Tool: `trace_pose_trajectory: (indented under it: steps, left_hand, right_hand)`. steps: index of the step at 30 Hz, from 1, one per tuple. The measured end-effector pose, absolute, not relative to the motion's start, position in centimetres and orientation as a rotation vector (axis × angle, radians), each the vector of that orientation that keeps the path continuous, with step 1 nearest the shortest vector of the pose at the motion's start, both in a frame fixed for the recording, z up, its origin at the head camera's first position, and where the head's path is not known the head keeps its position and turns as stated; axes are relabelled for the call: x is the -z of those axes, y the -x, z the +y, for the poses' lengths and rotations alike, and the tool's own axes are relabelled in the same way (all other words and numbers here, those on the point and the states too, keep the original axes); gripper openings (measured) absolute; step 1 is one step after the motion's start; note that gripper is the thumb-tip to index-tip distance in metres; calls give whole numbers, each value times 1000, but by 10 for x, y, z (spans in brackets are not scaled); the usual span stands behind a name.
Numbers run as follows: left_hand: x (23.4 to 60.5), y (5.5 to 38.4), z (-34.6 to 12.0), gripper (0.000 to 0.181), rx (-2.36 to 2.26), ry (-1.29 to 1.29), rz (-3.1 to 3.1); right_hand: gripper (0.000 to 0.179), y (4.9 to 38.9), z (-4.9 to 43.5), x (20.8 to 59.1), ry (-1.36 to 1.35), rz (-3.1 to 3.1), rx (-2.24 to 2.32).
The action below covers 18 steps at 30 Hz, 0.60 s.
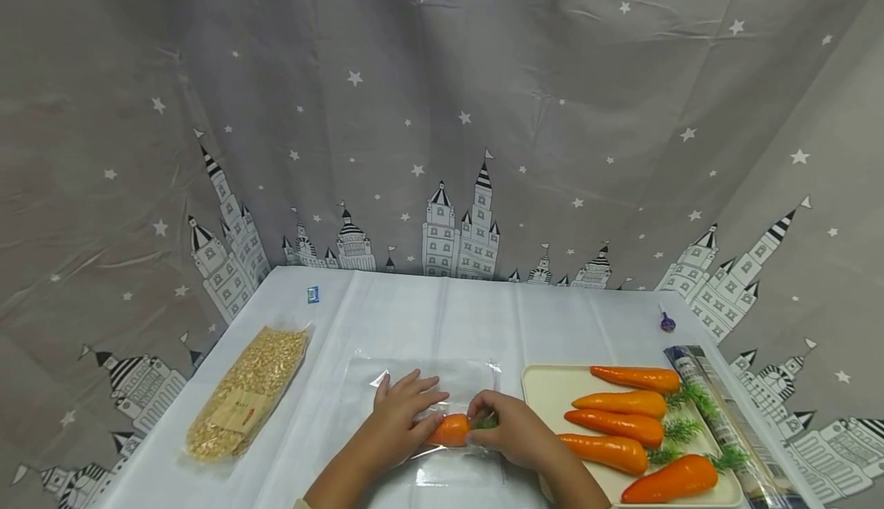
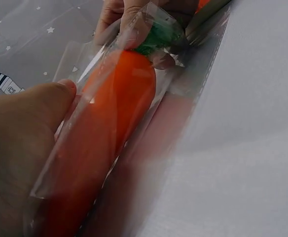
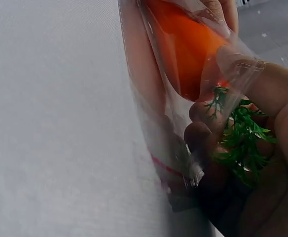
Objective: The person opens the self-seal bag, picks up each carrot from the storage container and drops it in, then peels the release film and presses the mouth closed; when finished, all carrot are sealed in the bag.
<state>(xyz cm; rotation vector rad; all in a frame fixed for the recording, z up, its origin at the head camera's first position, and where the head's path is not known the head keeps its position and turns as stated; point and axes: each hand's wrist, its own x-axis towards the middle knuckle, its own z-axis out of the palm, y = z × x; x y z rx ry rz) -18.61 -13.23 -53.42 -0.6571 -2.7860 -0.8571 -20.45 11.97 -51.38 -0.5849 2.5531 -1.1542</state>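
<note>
An orange carrot (image 1: pixel 452 431) with green leafy top (image 3: pixel 245 131) lies inside a clear plastic bag (image 1: pixel 470 375) at the front middle of the table. My left hand (image 1: pixel 400 417) is at the carrot's left, its fingers straight and spread over the film; in the left wrist view its thumb (image 2: pixel 60 96) lies along the bag's side. At the leafy end, my right hand (image 1: pixel 514 424) pinches the carrot, thumb on the film and fingers curled beneath. The leaves sit within its palm in the right wrist view. Film glare blurs the carrot's lower part in the left wrist view.
Right of the hands, a cream tray (image 1: pixel 545 386) bears several carrots (image 1: pixel 615 418). Beyond it lies a long printed package (image 1: pixel 732 424). A bag of oat-like flakes (image 1: pixel 249 394) lies left. A blue packet (image 1: pixel 313 295) and a small purple item (image 1: pixel 666 322) are farther back.
</note>
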Motion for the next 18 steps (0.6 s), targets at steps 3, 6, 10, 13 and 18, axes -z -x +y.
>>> trace_pose_trajectory:
  steps: [3,6,10,13,18]
  left_hand:
    - [533,186,-133,34,866,645,-2795]
    - [533,185,-133,34,866,639,-2806]
    - [533,186,-133,35,855,642,-2807]
    - [534,186,-133,36,853,651,-2795]
    - [536,186,-133,36,837,663,-2782]
  right_hand:
    - [24,204,119,514,601,2555,1146]
    - [22,204,120,514,613,2550,1146]
    - [21,204,121,513,612,2546,1127]
    - [25,204,124,511,603,2556,1097]
    - [33,203,131,504,572,2587,1062]
